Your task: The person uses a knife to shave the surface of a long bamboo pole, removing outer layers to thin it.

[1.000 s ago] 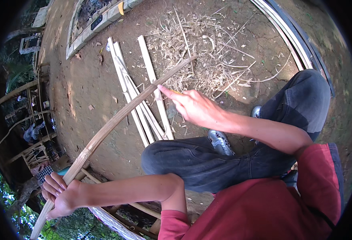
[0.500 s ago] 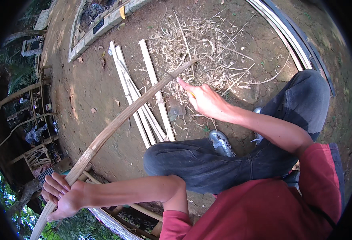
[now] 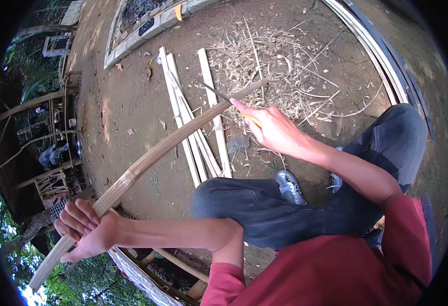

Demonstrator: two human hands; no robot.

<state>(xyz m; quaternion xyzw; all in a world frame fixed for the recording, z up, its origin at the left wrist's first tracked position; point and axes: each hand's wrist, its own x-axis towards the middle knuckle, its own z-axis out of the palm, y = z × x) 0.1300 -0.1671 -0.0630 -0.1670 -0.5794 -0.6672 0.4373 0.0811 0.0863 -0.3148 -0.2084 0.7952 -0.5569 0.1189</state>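
A long, slightly curved wooden strip (image 3: 170, 141) runs slantwise from the lower left toward the pile of shavings. Near its lower end my left hand (image 3: 90, 230) is wrapped round it, with a short length sticking out past the fingers. My right hand (image 3: 275, 130) grips a knife (image 3: 215, 92) by its yellow-orange handle, index finger stretched forward along the wood. The dark blade lies across the strip close to the far end, its tip pointing up and left. Whether the edge is biting into the wood, I cannot tell.
Pale shavings (image 3: 285, 66) cover the dirt beyond my right hand. Several flat wooden strips (image 3: 182, 115) lie left of them. Long boards (image 3: 382, 56) rest at the far right, a stone-edged bed (image 3: 127, 45) at the far left. My bent knees (image 3: 234, 204) are just below the work.
The knife blade shows more fully now, reaching out to the left over the strip. The strip's lower end has come into view. The whole scene has shifted slightly rightward.
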